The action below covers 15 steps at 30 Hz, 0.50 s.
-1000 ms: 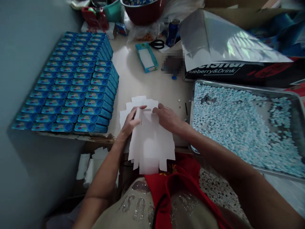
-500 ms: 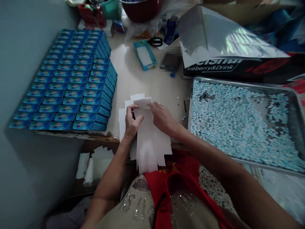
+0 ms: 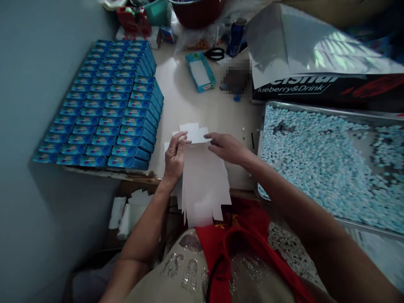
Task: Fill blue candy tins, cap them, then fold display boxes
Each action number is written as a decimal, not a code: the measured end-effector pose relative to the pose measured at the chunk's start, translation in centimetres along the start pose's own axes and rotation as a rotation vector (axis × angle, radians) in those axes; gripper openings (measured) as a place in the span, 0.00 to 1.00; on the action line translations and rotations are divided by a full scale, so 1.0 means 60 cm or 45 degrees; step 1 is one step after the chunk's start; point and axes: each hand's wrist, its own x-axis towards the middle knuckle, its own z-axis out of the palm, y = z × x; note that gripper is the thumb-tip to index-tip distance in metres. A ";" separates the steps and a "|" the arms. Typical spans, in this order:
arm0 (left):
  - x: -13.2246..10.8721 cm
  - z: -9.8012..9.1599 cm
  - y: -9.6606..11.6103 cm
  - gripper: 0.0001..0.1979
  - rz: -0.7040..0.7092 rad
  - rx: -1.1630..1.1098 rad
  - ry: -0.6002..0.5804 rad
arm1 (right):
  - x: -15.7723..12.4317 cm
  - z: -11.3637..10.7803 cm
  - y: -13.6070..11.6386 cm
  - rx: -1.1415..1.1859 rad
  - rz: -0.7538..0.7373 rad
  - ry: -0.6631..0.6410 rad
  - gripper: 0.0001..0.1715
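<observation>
A stack of white die-cut card blanks (image 3: 205, 181) lies over the table's front edge and reaches down towards my lap. My left hand (image 3: 175, 158) is at the stack's upper left side, fingers stretched to the right over the card, thumb and fingers apart. Across from it, my right hand (image 3: 229, 147) hovers by the upper right edge with its thumb and forefinger spread. Nothing is gripped in either hand. Whether the left fingertips touch the card is hard to tell.
Rows of blue boxes (image 3: 104, 113) stand at the left by the wall. A metal tray (image 3: 261, 139) of pale blue tablets fills the right. Further back are an open blue box (image 3: 206, 87), black scissors (image 3: 214, 53), a blue can (image 3: 236, 38) and a large black carton (image 3: 293, 90).
Both hands have let go of the upper end of a card blank, which now lies lower on the stack. My right hand has opened and moved slightly right. The view has shifted a little.
</observation>
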 end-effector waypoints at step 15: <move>0.095 -0.017 0.055 0.12 -0.163 1.258 -0.781 | 0.077 0.016 -0.059 -0.692 -0.148 -0.281 0.11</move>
